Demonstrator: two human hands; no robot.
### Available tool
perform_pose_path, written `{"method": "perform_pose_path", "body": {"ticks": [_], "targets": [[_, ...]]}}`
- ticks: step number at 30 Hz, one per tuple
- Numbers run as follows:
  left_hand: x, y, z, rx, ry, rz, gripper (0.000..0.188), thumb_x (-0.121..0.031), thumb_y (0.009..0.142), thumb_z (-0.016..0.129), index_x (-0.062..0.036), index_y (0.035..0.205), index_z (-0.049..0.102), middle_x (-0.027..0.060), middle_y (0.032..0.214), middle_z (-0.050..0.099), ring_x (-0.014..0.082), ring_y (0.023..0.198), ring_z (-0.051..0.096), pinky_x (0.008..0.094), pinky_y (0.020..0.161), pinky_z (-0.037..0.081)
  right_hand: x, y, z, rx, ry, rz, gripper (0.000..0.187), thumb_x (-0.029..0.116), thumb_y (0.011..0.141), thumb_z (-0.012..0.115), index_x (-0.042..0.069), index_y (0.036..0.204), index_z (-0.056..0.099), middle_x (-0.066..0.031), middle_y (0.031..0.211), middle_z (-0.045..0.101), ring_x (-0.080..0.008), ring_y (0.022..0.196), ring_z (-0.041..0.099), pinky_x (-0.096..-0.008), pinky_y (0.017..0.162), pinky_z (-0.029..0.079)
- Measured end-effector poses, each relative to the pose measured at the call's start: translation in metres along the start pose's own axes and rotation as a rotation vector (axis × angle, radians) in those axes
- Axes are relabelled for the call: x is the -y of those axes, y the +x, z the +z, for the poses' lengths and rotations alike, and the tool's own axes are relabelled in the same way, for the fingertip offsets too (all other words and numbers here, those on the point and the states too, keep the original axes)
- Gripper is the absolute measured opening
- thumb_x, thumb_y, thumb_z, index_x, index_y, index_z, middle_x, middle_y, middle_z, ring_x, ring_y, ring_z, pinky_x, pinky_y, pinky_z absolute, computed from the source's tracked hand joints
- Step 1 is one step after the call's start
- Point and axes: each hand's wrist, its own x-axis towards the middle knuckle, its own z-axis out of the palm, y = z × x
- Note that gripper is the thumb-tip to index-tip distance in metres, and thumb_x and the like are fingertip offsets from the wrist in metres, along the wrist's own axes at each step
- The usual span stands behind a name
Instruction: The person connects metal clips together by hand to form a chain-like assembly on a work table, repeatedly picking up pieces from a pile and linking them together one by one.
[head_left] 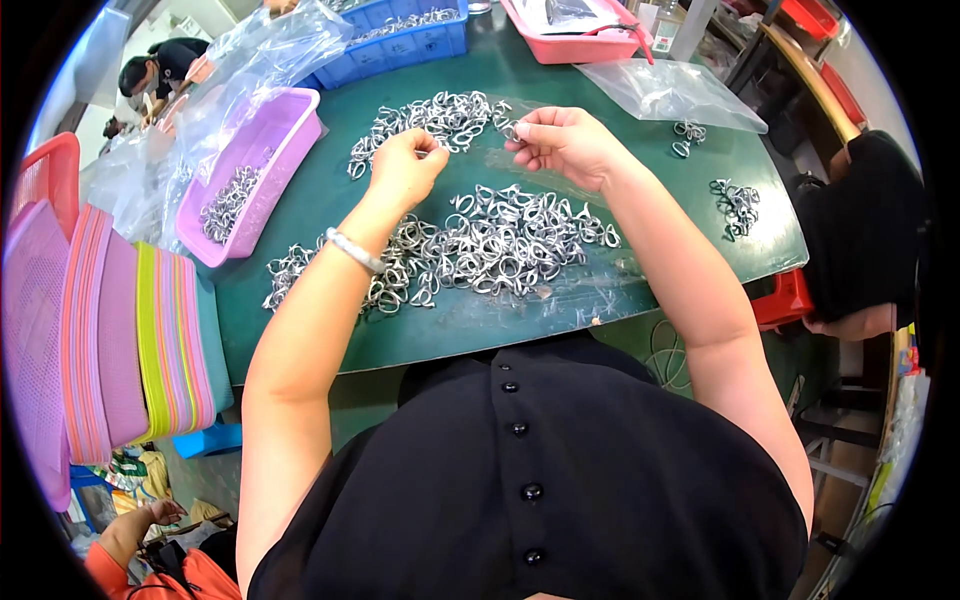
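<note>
Here both hands, the left hand (405, 165) and the right hand (562, 142), pinch the mouth of a clear thin plastic bag (520, 165) above the pile of shiny metal thimble loops (490, 240) on the green tabletop (330, 185); keeping the mouth stretched wide seems best.

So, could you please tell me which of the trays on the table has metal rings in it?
The purple tray at the table's left edge; loose metal rings lie inside it.
</note>
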Motion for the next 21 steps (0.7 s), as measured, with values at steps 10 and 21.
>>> {"method": "perform_pose_path", "body": {"ticks": [10,21], "targets": [[-0.043,-0.042,-0.024,0.227,-0.789,-0.132,0.006,-0.005,0.078,0.057,-0.0008,0.08,0.054,0.0059,0.078,0.059,0.0134,0.071,0.057,0.0247,0.066,0.047,-0.003,-0.034,0.021,0.045,0.269,-0.058,0.011,0.011,0.083,0.053,0.003,0.091,0.054,-0.0098,0.078,0.06,-0.0124,0.061,0.058,-0.0235,0.056,0.048],[-0.057,-0.074,-0.028,0.186,-0.825,0.007,0.01,0.003,0.074,0.06,0.0015,0.084,0.059,0.0057,0.091,0.057,0.0105,0.08,0.054,0.0236,0.073,0.045,0.002,-0.058,0.038,0.089,0.214,-0.151,0.018,0.005,0.082,0.053,-0.003,0.098,0.053,-0.0114,0.084,0.061,-0.0146,0.068,0.06,-0.0251,0.063,0.05]]}}
